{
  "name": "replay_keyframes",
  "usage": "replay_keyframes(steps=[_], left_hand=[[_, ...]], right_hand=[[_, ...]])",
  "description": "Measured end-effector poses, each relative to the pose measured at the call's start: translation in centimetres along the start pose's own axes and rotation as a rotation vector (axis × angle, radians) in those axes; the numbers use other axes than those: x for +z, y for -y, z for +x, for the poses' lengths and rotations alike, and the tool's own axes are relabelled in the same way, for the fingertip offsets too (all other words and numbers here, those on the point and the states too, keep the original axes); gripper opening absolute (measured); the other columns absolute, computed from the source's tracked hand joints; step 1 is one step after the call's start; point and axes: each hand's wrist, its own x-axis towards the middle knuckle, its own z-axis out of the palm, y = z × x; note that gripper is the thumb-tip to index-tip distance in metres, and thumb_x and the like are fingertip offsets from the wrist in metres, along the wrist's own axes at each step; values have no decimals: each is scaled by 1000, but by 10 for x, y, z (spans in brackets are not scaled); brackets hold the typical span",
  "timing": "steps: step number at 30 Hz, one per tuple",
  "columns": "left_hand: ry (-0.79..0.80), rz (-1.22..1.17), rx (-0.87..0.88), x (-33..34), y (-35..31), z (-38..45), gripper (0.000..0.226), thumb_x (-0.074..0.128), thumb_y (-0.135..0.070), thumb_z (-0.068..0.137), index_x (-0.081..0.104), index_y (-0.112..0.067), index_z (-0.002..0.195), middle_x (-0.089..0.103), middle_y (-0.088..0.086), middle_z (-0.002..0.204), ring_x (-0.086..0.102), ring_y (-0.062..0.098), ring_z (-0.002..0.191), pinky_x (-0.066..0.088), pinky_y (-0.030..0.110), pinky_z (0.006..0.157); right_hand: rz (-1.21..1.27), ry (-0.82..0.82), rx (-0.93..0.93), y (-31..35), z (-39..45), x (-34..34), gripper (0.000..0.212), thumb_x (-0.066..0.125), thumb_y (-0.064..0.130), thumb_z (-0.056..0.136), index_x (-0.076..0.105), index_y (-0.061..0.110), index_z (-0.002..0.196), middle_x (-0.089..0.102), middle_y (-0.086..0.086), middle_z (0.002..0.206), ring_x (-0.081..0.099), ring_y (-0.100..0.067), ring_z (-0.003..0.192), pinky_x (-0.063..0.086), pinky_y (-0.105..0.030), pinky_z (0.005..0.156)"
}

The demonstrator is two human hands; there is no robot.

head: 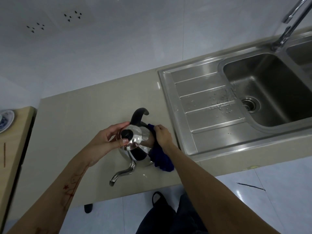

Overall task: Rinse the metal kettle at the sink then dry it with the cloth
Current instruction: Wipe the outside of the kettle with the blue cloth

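A shiny metal kettle [136, 153] with a black handle, a black lid knob and a long curved spout stands on the beige counter [76, 125], left of the sink [263, 92]. My left hand [112, 136] holds the lid's edge between thumb and fingers. My right hand [162, 135] grips a dark blue cloth [161, 158] and presses it against the kettle's right side. The spout points toward the counter's front edge.
The steel sink has a wet drainboard [207, 105] and a tall faucet [290, 22] at the back right. A wooden side table [15, 149] with a blue-patterned dish [5, 120] stands on the left. White tiled wall with sockets behind.
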Motion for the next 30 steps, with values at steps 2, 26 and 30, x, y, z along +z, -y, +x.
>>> replay_keyframes(steps=[2, 26, 30], left_hand=[[-10, -5, 1, 2, 3, -1, 58, 71, -13, 84, 55, -34, 135, 61, -14, 134, 49, 0, 130, 31, 39, 117], [-107, 265, 105, 26, -6, 1, 78, 91, -43, 53, 53, -38, 121, 50, -18, 123, 48, -7, 114, 39, 14, 94], [-131, 176, 137, 29, -2, 3, 72, 93, -27, 53, 57, -39, 115, 57, -14, 120, 54, -8, 112, 38, 0, 87]], right_hand=[[10, -35, 33, 0, -6, 3, 32, 38, 39, 97, 60, 20, 109, 65, -5, 97, 61, -20, 88, 53, -36, 78], [-197, -130, -1012, 26, -70, -19, 26, 60, 20, 95, 65, 20, 120, 64, 8, 125, 44, -13, 128, 35, -27, 109], [-151, -176, -798, 43, -31, -30, 24, 49, 20, 100, 66, 18, 117, 70, 0, 109, 58, -14, 109, 46, -37, 98]])
